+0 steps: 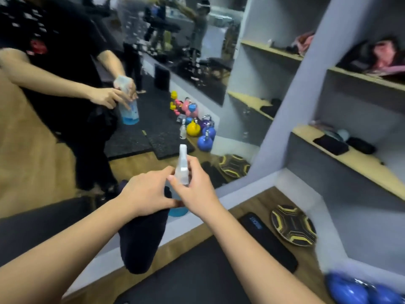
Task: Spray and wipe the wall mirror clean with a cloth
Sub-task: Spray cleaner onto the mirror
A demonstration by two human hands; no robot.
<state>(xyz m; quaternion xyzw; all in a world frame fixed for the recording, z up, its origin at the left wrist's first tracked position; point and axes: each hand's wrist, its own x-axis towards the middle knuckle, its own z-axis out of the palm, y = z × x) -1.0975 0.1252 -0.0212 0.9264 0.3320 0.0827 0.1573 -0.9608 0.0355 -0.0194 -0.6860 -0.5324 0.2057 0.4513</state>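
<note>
Filling the left of the view, the wall mirror point(65, 139) shows droplets near its top, so spraying looks under way, with wiping not yet begun. Next comes aiming the nozzle at dry glass and squeezing. The dark cloth point(142, 240) hangs from the left hand point(145, 197), clamped around it. The right hand point(195, 191) grips the spray bottle point(182, 170), which holds blue liquid low down.

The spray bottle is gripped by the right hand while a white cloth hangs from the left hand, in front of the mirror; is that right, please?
Not quite: the cloth hanging from the left hand is dark, nearly black, not white. The head view shows this. The rest holds: the right hand grips the spray bottle in front of the mirror.
</note>
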